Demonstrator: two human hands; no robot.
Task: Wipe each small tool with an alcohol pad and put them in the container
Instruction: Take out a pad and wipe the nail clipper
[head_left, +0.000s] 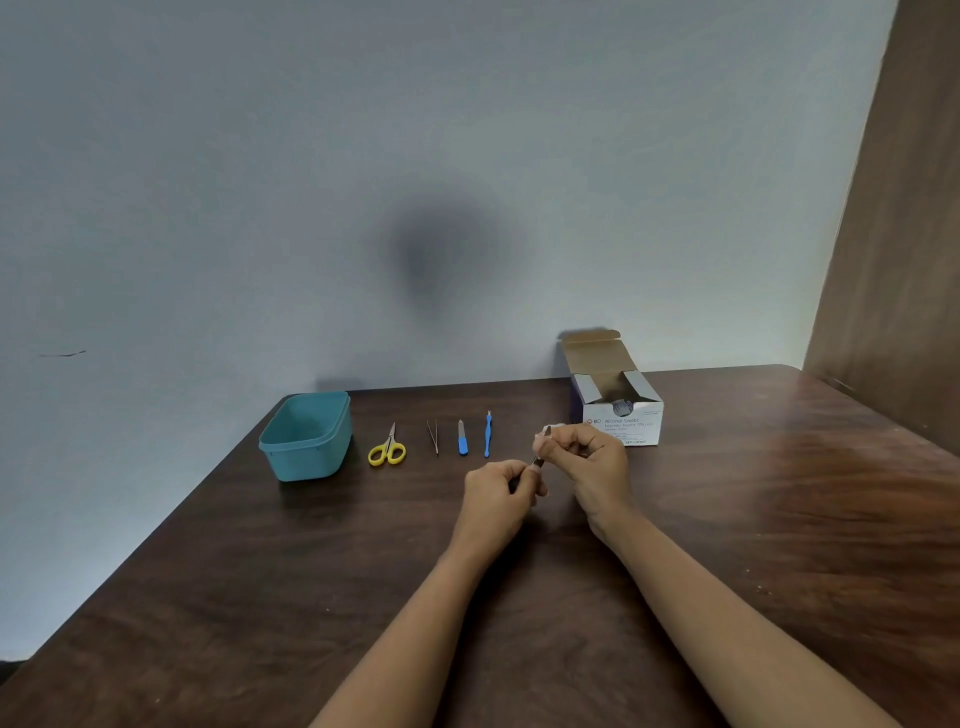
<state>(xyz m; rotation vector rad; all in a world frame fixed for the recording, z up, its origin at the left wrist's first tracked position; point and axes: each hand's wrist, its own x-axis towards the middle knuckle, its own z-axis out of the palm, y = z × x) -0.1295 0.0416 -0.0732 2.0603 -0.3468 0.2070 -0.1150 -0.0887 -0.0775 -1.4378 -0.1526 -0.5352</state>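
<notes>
- Left hand: fingers curled, gripping the lower end of a thin metal tool.
- Right hand: close beside the left, pinching a white pad at the tool's upper end.
- Container: at the table's far left corner, well apart from the hands.
- Scissors, tweezers, file and blue pick: in a row between container and hands.
- Swab box: open, at the far edge by the wall.
- Bare tabletop lies toward the near edge and to the right.

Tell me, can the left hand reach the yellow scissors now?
Likely yes, but not freely: nothing seems to lie between the left hand and the scissors, yet it grips a thin tool.
</notes>
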